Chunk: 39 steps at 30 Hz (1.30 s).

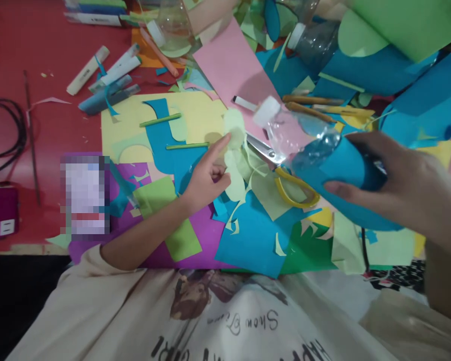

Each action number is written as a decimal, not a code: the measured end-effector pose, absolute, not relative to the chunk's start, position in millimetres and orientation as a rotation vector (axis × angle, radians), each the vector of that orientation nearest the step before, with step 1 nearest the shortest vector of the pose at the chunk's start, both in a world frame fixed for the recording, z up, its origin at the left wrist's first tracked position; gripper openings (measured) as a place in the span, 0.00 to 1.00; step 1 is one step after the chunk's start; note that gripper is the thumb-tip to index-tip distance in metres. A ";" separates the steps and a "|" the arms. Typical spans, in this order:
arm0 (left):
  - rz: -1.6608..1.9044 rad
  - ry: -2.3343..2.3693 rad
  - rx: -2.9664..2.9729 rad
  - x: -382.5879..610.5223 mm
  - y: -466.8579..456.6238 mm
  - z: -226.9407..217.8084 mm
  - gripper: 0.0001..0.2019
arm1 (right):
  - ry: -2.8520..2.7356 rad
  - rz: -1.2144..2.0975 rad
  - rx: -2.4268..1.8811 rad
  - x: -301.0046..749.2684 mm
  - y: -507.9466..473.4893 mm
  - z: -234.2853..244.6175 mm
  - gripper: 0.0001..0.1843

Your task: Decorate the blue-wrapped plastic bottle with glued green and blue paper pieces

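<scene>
My right hand (394, 175) is wrapped round a clear plastic bottle (304, 135) with a white cap and blue paper round its body; the bottle lies tilted, cap toward the upper left. My left hand (208, 178) has its index finger stretched out and thumb apart, touching a pale green paper cut-out (236, 163) with rounded lobes. Its other fingers are curled. Between the cut-out and the bottle lie scissors (296, 193) with yellow handles, blades partly over the paper. Blue paper (251, 240) and curled scraps lie below.
Several markers (115, 75) lie at the upper left beside a pink sheet (233, 60). Another capped bottle (315, 45) stands out at the upper right. A blurred-out phone-like rectangle (85, 195) and a purple box (0, 213) sit at the left. Brown-orange pencils (311, 103) lie behind my bottle.
</scene>
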<state>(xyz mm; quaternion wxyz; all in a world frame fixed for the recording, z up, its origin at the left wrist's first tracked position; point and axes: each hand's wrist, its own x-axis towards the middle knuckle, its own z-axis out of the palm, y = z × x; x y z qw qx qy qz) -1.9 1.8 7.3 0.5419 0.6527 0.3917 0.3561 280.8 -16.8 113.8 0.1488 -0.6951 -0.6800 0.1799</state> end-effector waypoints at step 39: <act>0.811 0.761 1.808 -2.1 -8.4 20.0 0.34 | -2.690 -0.145 -1.370 287.5 -71.8 94.2 0.32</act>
